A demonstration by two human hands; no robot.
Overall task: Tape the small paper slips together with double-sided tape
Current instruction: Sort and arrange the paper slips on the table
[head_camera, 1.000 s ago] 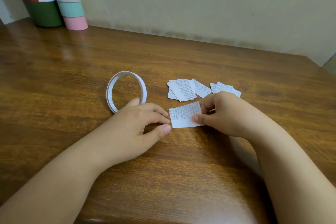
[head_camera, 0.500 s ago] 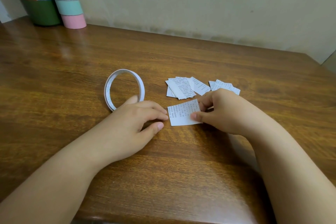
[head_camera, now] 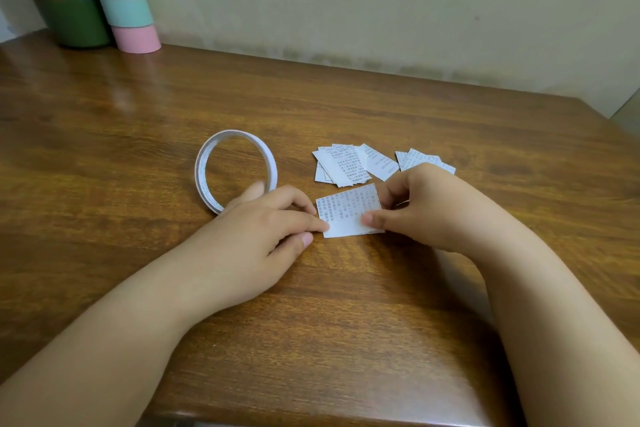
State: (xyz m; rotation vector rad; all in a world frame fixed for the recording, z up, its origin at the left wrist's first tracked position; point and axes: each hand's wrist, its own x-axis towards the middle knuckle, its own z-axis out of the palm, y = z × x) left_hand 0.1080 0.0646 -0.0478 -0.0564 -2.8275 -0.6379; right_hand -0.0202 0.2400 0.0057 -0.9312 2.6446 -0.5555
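A small printed paper slip (head_camera: 348, 211) lies on the wooden table (head_camera: 346, 305) between my hands. My right hand (head_camera: 420, 206) pinches its right edge, thumb on top. My left hand (head_camera: 258, 232) touches the slip's left edge with curled fingertips; whether it pinches the slip I cannot tell. Just behind the slip lies a loose pile of several printed slips (head_camera: 346, 165), and a second small pile (head_camera: 420, 160) shows beyond my right hand. A thin white ring of double-sided tape (head_camera: 204, 166) stands tilted on the table, left of the piles and behind my left hand.
At the back left corner a dark green can with a red and white label (head_camera: 65, 3) stands beside a stack of pastel tape rolls (head_camera: 124, 0). A pale wall runs along the table's far edge, and the table's right corner ends near the frame's right side.
My left fingertips have closed in on the slip's left edge and my left thumb has tucked lower. The slip and my right hand have hardly moved.
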